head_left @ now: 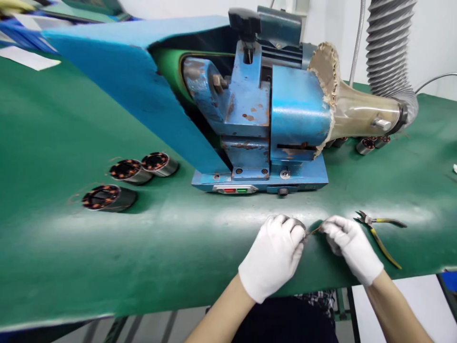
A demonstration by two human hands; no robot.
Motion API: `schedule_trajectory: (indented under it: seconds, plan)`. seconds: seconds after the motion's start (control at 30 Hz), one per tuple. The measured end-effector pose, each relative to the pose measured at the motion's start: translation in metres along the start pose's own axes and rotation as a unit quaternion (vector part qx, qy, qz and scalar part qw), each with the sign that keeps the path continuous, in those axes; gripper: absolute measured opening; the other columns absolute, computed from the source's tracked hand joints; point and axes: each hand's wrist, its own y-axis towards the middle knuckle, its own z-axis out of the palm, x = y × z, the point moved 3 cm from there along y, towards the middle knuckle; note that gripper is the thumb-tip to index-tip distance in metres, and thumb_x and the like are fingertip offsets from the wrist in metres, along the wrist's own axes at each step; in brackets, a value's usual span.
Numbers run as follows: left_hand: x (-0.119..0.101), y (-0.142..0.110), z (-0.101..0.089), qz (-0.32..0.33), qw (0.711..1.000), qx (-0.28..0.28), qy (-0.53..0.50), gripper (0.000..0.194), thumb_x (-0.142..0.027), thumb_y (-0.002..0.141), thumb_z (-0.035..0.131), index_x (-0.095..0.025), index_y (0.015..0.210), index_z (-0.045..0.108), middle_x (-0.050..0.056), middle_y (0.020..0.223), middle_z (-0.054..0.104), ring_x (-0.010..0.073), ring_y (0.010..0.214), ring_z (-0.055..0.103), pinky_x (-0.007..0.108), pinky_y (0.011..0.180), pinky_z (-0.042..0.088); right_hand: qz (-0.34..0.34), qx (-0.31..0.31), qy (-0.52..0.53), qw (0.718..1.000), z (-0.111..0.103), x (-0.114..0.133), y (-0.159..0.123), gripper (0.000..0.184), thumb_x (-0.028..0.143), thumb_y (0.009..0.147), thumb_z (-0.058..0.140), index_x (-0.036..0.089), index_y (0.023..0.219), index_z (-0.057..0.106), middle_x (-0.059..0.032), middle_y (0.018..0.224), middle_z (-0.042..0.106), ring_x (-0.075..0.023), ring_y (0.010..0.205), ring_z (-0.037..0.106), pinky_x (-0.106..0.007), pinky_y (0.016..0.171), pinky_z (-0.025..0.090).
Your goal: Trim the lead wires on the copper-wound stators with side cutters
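Note:
A short, thin copper wire (pixel 314 231) stretches between my two white-gloved hands, low over the front of the green bench. My left hand (pixel 274 252) is closed, its fingers curled round the wire's left end; whatever else may lie inside the fist is hidden. Thumb and fingers of my right hand (pixel 352 245) pinch the other end. Grey smudges mark the fingertips of both gloves. Just right of my right hand, diagonal cutting pliers (pixel 378 231) with yellow handles lie with their jaws apart, touched by neither hand.
A blue belt grinder (pixel 250 109) stands behind my hands, its grey extraction hose (pixel 391 52) at the right. Several copper-wound motor stators sit on the green bench (pixel 171 267): one group at left, including a front stator (pixel 119 197), others (pixel 366 145) behind the grinder's right side.

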Motion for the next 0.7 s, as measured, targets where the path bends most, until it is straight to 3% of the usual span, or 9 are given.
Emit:
schedule_trajectory:
  seconds: [0.07,0.13,0.2,0.27,0.33,0.4,0.53,0.63,0.7]
  plan:
    - [0.0,0.0,0.001,0.003,1.0,-0.003,0.001,0.012,-0.013,0.084,0.043,-0.018,0.085,0.054,0.007,0.096,0.062,0.0246,0.084,0.05,0.042,0.074,0.043,-0.025,-0.062,-0.021,0.998,-0.018,0.0,-0.002,0.025,0.033,0.089,0.045,0.017,0.076,0.059,0.0063,0.044,0.042,-0.0104,0.036,0.038,-0.023,0.035,0.031]
    - [0.0,0.001,0.001,0.007,1.0,-0.005,-0.004,0.012,-0.012,0.083,0.044,-0.019,0.083,0.054,0.007,0.096,0.062,0.0246,0.084,0.05,0.042,0.073,0.043,-0.074,-0.105,-0.058,0.99,-0.027,0.005,-0.007,0.019,0.031,0.09,0.046,0.018,0.089,0.06,-0.0012,0.061,0.057,-0.015,0.052,0.053,-0.028,0.048,0.045]
    - [-0.001,0.001,0.002,0.007,1.0,-0.01,-0.01,0.013,-0.013,0.084,0.043,-0.019,0.084,0.054,0.007,0.097,0.063,0.0251,0.084,0.051,0.042,0.073,0.044,-0.135,-0.089,-0.098,0.982,-0.022,0.012,-0.013,0.014,0.028,0.084,0.057,0.022,0.096,0.063,-0.0075,0.088,0.065,-0.0208,0.079,0.061,-0.036,0.073,0.05]
    - [-0.001,0.001,0.001,0.002,1.0,-0.019,-0.016,0.014,-0.014,0.086,0.042,-0.019,0.087,0.055,0.008,0.097,0.063,0.0259,0.086,0.052,0.044,0.075,0.045,-0.231,-0.022,-0.17,0.958,-0.004,0.018,-0.018,0.015,0.023,0.083,0.058,0.025,0.097,0.065,-0.0076,0.097,0.066,-0.0219,0.091,0.06,-0.037,0.083,0.048]
    - [-0.001,-0.001,0.0,0.0,1.0,-0.026,-0.017,0.015,-0.012,0.085,0.042,-0.019,0.09,0.054,0.008,0.099,0.063,0.0257,0.09,0.054,0.045,0.079,0.046,-0.316,0.026,-0.237,0.918,0.016,0.019,-0.021,0.019,0.021,0.089,0.048,0.024,0.096,0.066,-0.0069,0.089,0.066,-0.0195,0.082,0.062,-0.034,0.076,0.05]
    - [0.002,-0.004,-0.003,-0.009,0.999,-0.026,-0.036,0.017,-0.014,0.083,0.049,-0.019,0.099,0.051,0.009,0.112,0.06,0.0251,0.098,0.055,0.043,0.085,0.047,-0.35,0.031,-0.271,0.896,0.028,0.014,-0.02,0.025,0.02,0.092,0.041,0.022,0.096,0.065,-0.007,0.082,0.066,-0.018,0.074,0.061,-0.031,0.07,0.051]
    - [0.02,-0.012,-0.005,-0.082,0.993,-0.026,-0.079,0.063,-0.027,0.068,0.073,-0.02,0.121,0.041,0.016,0.137,0.042,0.0315,0.119,0.05,0.047,0.092,0.047,-0.342,0.016,-0.277,0.898,0.035,0.004,-0.016,0.025,0.022,0.093,0.041,0.019,0.1,0.065,-0.0061,0.076,0.062,-0.0165,0.065,0.059,-0.028,0.064,0.051]
    - [0.027,-0.016,-0.003,-0.109,0.989,-0.038,-0.089,0.051,-0.027,0.063,0.078,-0.022,0.107,0.053,0.013,0.133,0.049,0.0336,0.118,0.051,0.052,0.095,0.044,-0.343,0.001,-0.281,0.896,0.032,0.008,-0.019,0.032,0.016,0.093,0.036,0.019,0.105,0.065,-0.0045,0.069,0.057,-0.0162,0.059,0.056,-0.027,0.058,0.05]
    - [0.023,-0.018,-0.003,-0.124,0.978,-0.063,-0.154,0.049,-0.025,0.063,0.078,-0.022,0.106,0.055,0.012,0.129,0.054,0.031,0.114,0.055,0.05,0.095,0.046,-0.342,-0.006,-0.274,0.899,0.029,0.018,-0.023,0.034,0.012,0.091,0.035,0.018,0.103,0.066,-0.0045,0.068,0.055,-0.0159,0.06,0.056,-0.025,0.056,0.049]
